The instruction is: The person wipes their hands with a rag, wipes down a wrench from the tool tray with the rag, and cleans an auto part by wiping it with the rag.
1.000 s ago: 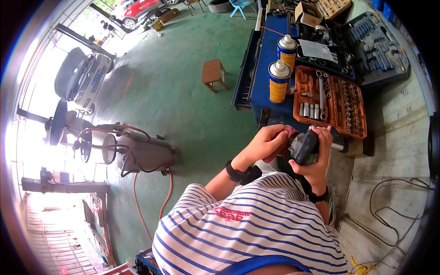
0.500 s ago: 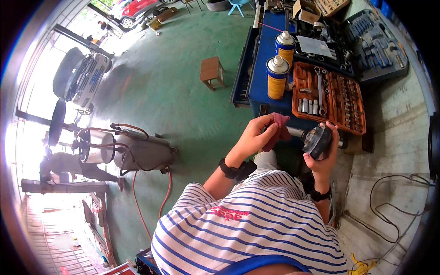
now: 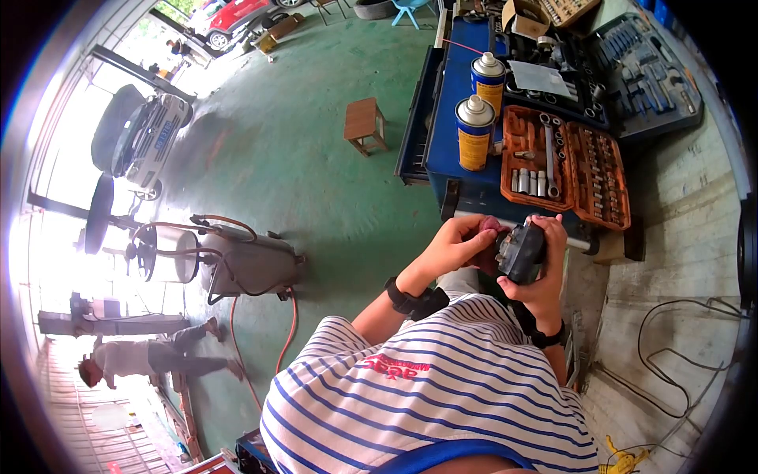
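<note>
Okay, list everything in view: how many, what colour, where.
Part: one, black, in right hand
Cloth: one, reddish, in left hand
Cart: one, blue, ahead
Cans: two, blue-yellow, on cart
Socket case: one, orange, right of cans
Tool case: one, grey, upper right
Small tools: uncounted, mostly silver, in cases
Carton: one, brown, upper right
Stool: one, brown, mid-floor
Blue chair: one, blue, top
Tyre: one, black, top
Cars: two, white and red, left
Tank: one, grey, left floor
Co-worker: one, grey top, lower left
Shirt: one, striped white-blue, bottom
Wristbands: two, black, on wrists
Hands: two, bare, centre
</note>
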The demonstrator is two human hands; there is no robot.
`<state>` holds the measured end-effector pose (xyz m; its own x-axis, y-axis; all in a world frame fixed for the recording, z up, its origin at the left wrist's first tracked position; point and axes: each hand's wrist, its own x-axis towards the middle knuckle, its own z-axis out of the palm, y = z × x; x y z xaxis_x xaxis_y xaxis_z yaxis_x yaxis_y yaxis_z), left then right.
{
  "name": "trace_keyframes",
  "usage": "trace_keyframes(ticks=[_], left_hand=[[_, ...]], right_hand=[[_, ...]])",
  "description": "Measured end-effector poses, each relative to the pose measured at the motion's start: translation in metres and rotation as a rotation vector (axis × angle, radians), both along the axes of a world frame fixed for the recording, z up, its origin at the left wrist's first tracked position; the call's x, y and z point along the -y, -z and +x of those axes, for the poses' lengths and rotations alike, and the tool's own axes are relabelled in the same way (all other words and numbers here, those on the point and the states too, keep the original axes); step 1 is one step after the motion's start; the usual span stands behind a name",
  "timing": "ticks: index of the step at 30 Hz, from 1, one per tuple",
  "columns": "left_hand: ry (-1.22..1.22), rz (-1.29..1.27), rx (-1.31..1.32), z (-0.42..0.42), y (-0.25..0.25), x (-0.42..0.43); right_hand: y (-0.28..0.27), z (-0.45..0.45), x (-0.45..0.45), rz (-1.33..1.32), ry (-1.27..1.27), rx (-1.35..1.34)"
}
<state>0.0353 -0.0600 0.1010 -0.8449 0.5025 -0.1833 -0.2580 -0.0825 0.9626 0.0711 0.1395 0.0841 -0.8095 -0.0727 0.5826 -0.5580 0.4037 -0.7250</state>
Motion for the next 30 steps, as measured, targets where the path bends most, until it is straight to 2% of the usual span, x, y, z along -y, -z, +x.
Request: trace_keyframes(ticks=[5,8,10,11,12,15,16,18,20,23,24,25,26,30], left_hand=[[-0.052,-0.040,-0.045,-0.002,0.003,-0.003],[-0.043,-0.040,0.060,-0.006,0.000,-0.004],[-0.096,0.049,-0.014,-0.009,0.003,-0.006],[-0.096,0.051,-0.014,-0.010,0.004,-0.005],[-0.098,-0.008,-0.081,-0.012,0.003,-0.001],[-0.108,-0.157,-0.317,-0.013,-0.004,0.002],[-0.105,-0.157,-0.315,-0.012,-0.005,0.002],[-0.014,-0.266,-0.452,-0.012,-0.006,0.002],[-0.057,-0.212,-0.535,-0.011,0.001,-0.003],[-0.013,-0.045,-0.331,-0.012,0.018,0.000],[-0.035,-0.129,-0.541,-0.012,0.012,-0.001],[-0.057,-0.215,-0.749,-0.012,0.008,-0.001],[-0.058,-0.216,-0.747,-0.010,0.008,-0.002],[-0.153,-0.319,-0.832,-0.009,0.001,-0.009]], right_hand=[[-0.003,0.000,0.003,0.027,0.035,-0.037],[-0.006,0.001,0.004,0.056,0.062,-0.071],[-0.005,0.001,0.004,0.067,0.075,-0.084],[-0.002,0.000,0.003,-0.021,0.071,-0.057],[0.000,-0.001,0.002,-0.109,0.067,-0.029],[0.002,-0.005,-0.005,-0.082,0.117,-0.036],[0.000,-0.006,-0.005,-0.082,0.120,-0.035],[-0.007,-0.006,-0.004,0.083,0.096,-0.040],[0.004,-0.007,-0.001,0.050,0.049,-0.027],[0.022,-0.003,0.003,-0.526,-0.108,0.321],[0.020,-0.001,0.003,-0.527,-0.108,0.321],[0.015,0.000,0.004,-0.646,-0.138,0.413],[0.011,0.002,0.004,-0.766,-0.167,0.505],[0.009,0.001,0.008,-0.748,-0.127,0.462]])
